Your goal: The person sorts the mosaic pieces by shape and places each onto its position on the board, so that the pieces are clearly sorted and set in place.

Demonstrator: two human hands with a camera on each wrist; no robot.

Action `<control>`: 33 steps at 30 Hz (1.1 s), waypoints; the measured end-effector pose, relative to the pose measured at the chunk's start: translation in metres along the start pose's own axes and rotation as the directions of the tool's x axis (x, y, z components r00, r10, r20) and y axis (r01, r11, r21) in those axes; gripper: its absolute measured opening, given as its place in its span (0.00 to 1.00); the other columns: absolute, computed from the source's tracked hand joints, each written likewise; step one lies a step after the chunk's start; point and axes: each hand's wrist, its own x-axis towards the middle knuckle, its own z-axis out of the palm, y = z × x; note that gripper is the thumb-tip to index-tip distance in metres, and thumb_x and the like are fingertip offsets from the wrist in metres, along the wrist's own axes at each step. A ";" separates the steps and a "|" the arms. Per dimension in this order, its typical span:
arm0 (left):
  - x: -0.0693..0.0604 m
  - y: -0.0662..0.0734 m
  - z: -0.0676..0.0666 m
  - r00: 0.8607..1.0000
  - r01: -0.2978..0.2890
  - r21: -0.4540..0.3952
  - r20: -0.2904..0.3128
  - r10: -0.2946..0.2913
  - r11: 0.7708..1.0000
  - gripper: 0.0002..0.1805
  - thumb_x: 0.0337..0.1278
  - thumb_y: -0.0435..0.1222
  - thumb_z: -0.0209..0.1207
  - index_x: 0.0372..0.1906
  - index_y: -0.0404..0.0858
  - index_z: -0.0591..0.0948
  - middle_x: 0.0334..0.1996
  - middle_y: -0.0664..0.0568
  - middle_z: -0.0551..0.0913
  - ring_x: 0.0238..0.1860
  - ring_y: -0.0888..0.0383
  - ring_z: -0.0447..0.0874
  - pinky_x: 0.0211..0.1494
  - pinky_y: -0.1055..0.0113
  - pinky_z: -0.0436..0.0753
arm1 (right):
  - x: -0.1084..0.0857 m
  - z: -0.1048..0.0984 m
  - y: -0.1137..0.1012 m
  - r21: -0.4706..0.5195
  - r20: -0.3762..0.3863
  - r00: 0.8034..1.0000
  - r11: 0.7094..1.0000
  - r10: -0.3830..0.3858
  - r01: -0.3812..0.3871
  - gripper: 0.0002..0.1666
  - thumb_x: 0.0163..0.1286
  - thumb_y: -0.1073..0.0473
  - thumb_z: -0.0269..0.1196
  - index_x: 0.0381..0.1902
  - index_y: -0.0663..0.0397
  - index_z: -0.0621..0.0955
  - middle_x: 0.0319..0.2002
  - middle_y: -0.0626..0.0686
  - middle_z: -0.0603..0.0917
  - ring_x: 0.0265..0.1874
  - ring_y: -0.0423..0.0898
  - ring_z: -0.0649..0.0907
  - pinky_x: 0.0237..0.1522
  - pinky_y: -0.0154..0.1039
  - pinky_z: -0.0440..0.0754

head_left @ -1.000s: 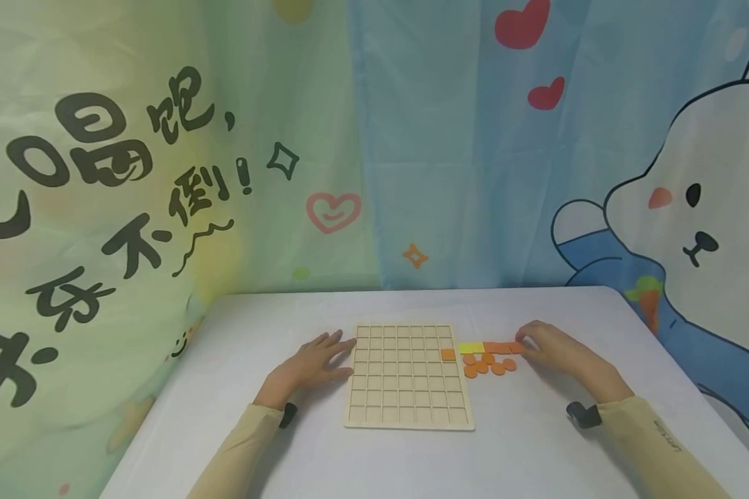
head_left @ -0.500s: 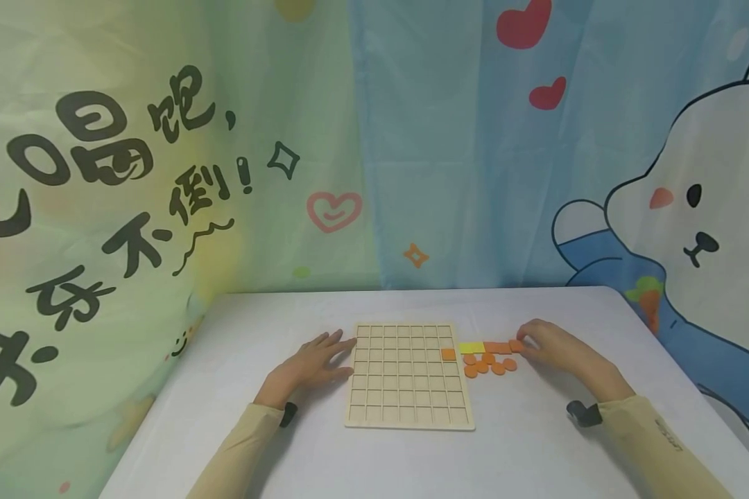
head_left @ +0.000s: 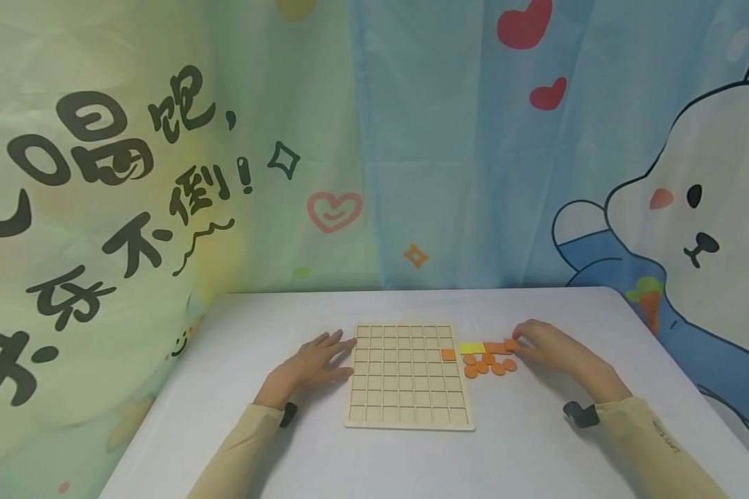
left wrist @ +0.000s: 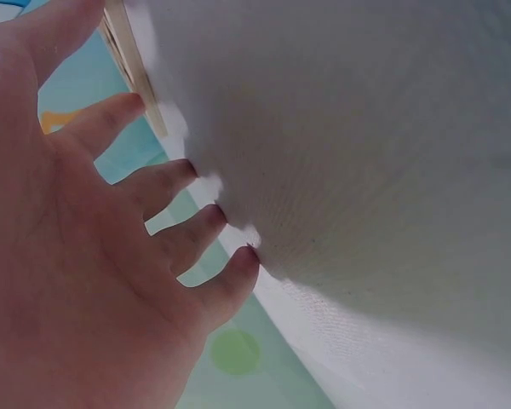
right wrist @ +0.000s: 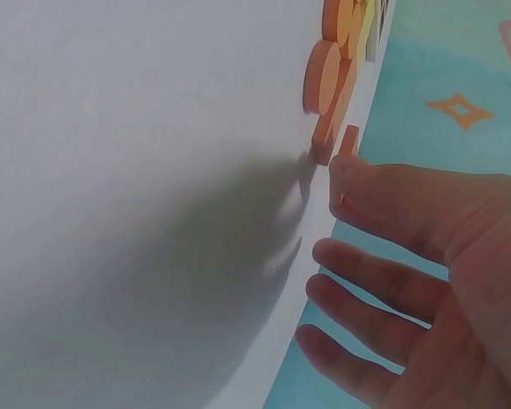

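A light wooden grid board (head_left: 406, 388) lies mid-table, one orange square tile (head_left: 448, 355) sitting in a cell near its right edge. My left hand (head_left: 315, 362) rests beside it with spread fingers; thumb and index touch the board's left edge. In the left wrist view, part of the board edge (left wrist: 129, 60) shows by the fingertips. My right hand (head_left: 555, 350) pinches an orange square tile (right wrist: 350, 139) between thumb and index finger, a little above the table. That tile is mostly covered by the thumb in the right wrist view. The other right fingers are loosely extended.
Right of the board, yellow tiles (head_left: 471, 348) and orange square tiles (head_left: 493, 348) form a row. Several orange discs (head_left: 482, 367) lie in front of it. A printed curtain (head_left: 421, 173) hangs behind the white table (head_left: 412, 464).
My right hand has shifted slightly left, bringing the pinched orange tile up at the right end of the row. The left hand and board have stayed put.
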 end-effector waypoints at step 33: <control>0.002 -0.003 0.003 1.000 0.010 -0.007 -0.003 -0.010 1.000 0.36 0.69 0.59 0.54 0.77 0.55 0.63 0.80 0.46 0.56 0.80 0.38 0.50 0.79 0.37 0.55 | 0.011 0.009 -0.041 0.071 0.070 0.998 0.998 -0.002 -0.003 0.14 0.67 0.59 0.68 0.47 0.60 0.84 0.37 0.50 0.83 0.35 0.44 0.76 0.42 0.43 0.84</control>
